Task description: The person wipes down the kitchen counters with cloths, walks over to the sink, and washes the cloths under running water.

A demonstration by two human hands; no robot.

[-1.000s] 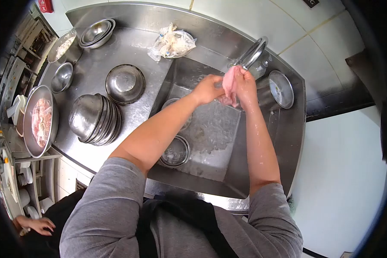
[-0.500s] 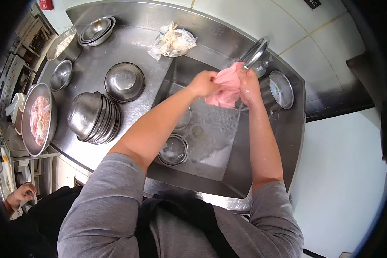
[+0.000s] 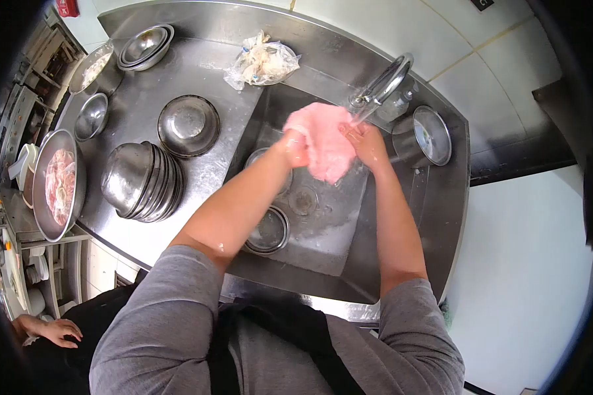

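A wet pink cloth (image 3: pixel 324 141) hangs spread between my two hands, over the sink (image 3: pixel 329 257). My left hand (image 3: pixel 294 149) grips its left side, with some fingers hidden behind the fabric. At the upper right edge, my right hand (image 3: pixel 364 141) pinches the cloth just under the curved faucet (image 3: pixel 396 74). Water runs from the spout beside the right-hand fingers. Below the cloth, a round metal bowl (image 3: pixel 270 230) sits in the sink near the drain (image 3: pixel 303 200).
Stacked metal bowls (image 3: pixel 135 181) and an overturned bowl (image 3: pixel 190 126) stand on the left counter. A plastic bag (image 3: pixel 263 62) lies behind the sink. A pan of meat (image 3: pixel 60 187) is far left. A metal pot (image 3: pixel 431 136) stands right. Another person's hand (image 3: pixel 60 332) shows lower left.
The bunched cloth has been opened out and moved left and slightly down, away from the spout. My left hand has lowered; less foamy water covers the sink bottom.
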